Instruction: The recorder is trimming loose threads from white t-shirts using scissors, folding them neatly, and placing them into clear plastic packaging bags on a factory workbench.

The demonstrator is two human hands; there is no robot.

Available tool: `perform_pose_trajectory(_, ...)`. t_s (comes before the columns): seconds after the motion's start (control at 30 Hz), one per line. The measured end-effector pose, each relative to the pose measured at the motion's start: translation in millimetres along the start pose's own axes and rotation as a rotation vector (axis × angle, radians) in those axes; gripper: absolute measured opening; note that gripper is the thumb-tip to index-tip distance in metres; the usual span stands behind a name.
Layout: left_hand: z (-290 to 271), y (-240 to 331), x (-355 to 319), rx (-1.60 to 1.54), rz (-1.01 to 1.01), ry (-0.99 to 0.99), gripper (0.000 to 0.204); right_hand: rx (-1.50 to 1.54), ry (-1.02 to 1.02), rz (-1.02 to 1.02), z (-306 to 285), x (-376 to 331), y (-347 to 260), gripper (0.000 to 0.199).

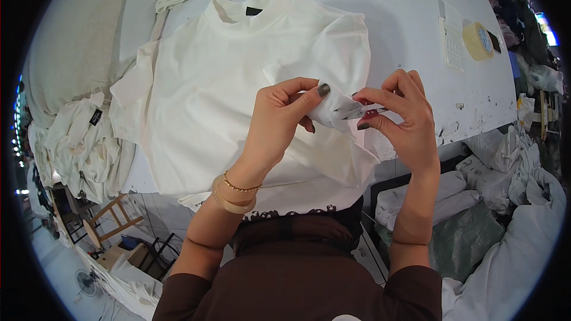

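A white short-sleeved shirt (208, 77) with a black neck label lies spread on the pale table, its collar toward the far side. Thumb and fingers of my left hand (286, 110) pinch a gathered piece of its fabric, lifted near the shirt's right side. Closed around small thread snips (367, 113) with red on the grip, my right hand (407, 116) holds their metal blades pointing left at that pinched fabric. The blade tips are at the cloth; whether they touch a thread is too small to tell.
A roll of tape (477, 41) and a white calculator-like pad (452, 44) lie at the table's far right. Crumpled white garments (83, 142) hang over the left edge. Wrapped plastic packages (422, 196) sit below the right edge. A wooden stool (113, 223) stands lower left.
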State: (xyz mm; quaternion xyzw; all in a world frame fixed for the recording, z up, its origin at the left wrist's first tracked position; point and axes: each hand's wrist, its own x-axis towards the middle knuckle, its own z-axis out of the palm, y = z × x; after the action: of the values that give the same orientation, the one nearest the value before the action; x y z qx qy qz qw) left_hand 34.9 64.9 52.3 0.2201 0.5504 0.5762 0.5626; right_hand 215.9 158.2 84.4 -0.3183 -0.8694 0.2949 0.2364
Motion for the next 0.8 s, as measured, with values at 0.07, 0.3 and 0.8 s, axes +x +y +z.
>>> perform_pose_trajectory(0.07,0,0,0,0.023,-0.003,-0.01,0.02,0.009,-0.005,-0.02,0,3,-2,0.032)
perform_pose_trajectory(0.3,1,0,3,0.005,-0.016,-0.027,0.02,-0.054,-0.021,-0.08,1,7,-7,0.029)
perform_pose_trajectory(0.8,-80,63,-40,0.079,0.445,0.302,0.028,0.432,0.869,0.453,7,13,72,0.021)
